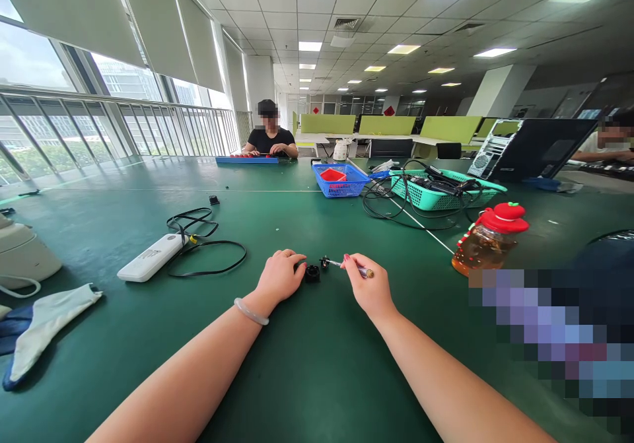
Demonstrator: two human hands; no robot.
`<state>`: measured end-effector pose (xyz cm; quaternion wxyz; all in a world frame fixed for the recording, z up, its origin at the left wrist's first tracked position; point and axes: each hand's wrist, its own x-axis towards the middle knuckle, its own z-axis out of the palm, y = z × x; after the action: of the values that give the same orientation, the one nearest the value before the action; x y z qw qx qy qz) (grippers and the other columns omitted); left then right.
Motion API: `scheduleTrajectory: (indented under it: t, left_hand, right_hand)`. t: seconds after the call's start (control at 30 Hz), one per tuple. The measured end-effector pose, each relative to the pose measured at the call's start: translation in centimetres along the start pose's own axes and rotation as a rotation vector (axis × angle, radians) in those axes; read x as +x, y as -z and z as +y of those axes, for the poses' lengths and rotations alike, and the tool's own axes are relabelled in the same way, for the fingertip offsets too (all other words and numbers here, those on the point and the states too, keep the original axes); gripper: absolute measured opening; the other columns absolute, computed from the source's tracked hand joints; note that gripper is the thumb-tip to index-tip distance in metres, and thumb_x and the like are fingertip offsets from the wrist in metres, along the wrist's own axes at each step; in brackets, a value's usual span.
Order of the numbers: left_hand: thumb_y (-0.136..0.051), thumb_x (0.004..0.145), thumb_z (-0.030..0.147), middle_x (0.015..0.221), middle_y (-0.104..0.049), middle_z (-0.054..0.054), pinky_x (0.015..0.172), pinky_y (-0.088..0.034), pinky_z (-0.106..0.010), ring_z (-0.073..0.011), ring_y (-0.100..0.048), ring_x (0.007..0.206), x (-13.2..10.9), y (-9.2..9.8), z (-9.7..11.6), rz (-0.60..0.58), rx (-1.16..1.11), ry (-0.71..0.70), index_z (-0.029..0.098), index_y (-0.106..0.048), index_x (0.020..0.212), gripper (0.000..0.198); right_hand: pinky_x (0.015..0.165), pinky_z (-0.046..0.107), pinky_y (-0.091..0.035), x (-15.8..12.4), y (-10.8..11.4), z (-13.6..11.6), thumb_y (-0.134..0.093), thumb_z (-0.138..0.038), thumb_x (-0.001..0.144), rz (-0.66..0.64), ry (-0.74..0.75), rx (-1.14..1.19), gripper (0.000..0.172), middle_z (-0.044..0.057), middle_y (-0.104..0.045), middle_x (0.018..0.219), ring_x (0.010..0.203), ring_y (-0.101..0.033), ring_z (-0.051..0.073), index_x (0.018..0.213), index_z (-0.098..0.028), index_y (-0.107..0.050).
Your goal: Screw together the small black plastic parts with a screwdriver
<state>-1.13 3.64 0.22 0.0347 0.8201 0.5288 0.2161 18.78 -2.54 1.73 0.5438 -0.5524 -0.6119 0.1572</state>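
My right hand [372, 286] is closed around a slim screwdriver [367, 272], its metal shaft pointing left. The tip reaches a small black part [324, 262] on the green table. Just left of that part sits a round black piece [312, 273]. My left hand [281, 276] rests beside the round piece, with its thumb at or very near the piece's left edge. The left index finger and thumb are apart, and nothing shows between them. A pale bangle [251, 312] circles the left wrist.
On the left lie a white power bank [151, 258], a black cable [208, 274] and a glove [54, 324]. Ahead are a blue basket [341, 191] and a green basket [428, 200] of cables. A red-capped bottle [488, 248] stands right. A person [270, 140] sits opposite.
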Motion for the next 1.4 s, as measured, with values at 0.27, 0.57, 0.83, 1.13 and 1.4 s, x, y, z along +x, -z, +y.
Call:
scheduleTrajectory:
  t: [0.27, 0.57, 0.83, 1.13, 1.4]
  left_hand:
    - [-0.048, 0.093, 0.046, 0.136, -0.056, -0.006, 0.11, -0.037, -0.047, -0.0265, -0.048, 0.126, -0.4, 0.1, 0.6, -0.092, -0.162, -0.269, 0.029, -0.05, 0.136, 0.047]
    - [-0.06, 0.086, 0.044, 0.138, -0.055, -0.007, 0.11, -0.037, -0.048, -0.0279, -0.047, 0.128, -0.6, -0.3, 0.3, -0.157, -0.182, -0.324, 0.03, -0.046, 0.138, 0.056]
    - [-0.05, 0.091, 0.03, 0.128, -0.062, -0.006, 0.108, -0.039, -0.048, -0.0259, -0.052, 0.121, -0.4, -0.2, 0.3, -0.124, -0.135, -0.264, 0.027, -0.058, 0.125, 0.035]
    - [-0.059, 0.084, 0.038, 0.132, -0.059, -0.008, 0.112, -0.032, -0.053, -0.0296, -0.044, 0.13, -0.6, -0.1, 0.4, -0.079, -0.146, -0.173, 0.025, -0.048, 0.135, 0.054]
    - [-0.059, 0.085, 0.043, 0.135, -0.057, -0.008, 0.112, -0.03, -0.053, -0.0295, -0.043, 0.131, -0.7, -0.2, 0.3, -0.115, -0.146, -0.204, 0.027, -0.044, 0.14, 0.059]
  right_hand:
    - [0.052, 0.024, -0.035, 0.1, -0.1, 0.2, -0.047, -0.049, 0.089, -0.017, -0.001, -0.019, 0.04, 0.0, -0.056, 0.057, 0.055, -0.05, 0.014, 0.065, -0.02, -0.062]
    - [0.061, 0.026, -0.044, 0.0, -0.5, 0.3, -0.055, -0.044, 0.083, -0.075, 0.02, -0.01, 0.027, 0.003, -0.066, 0.074, 0.066, -0.058, 0.016, 0.071, -0.021, -0.062]
    - [0.066, 0.028, -0.046, 0.1, -0.5, 0.7, -0.055, -0.046, 0.084, -0.035, 0.018, -0.009, 0.027, 0.005, -0.068, 0.081, 0.072, -0.06, 0.019, 0.081, -0.02, -0.064]
    - [0.056, 0.026, -0.043, 0.1, -0.5, 0.6, -0.051, -0.054, 0.086, -0.092, -0.083, -0.009, 0.036, 0.004, -0.067, 0.074, 0.063, -0.058, 0.017, 0.084, -0.021, -0.065]
    - [0.053, 0.025, -0.042, 0.0, -0.6, 0.4, -0.05, -0.058, 0.086, -0.136, -0.075, 0.018, 0.041, 0.002, -0.063, 0.065, 0.056, -0.053, 0.014, 0.078, -0.021, -0.064]
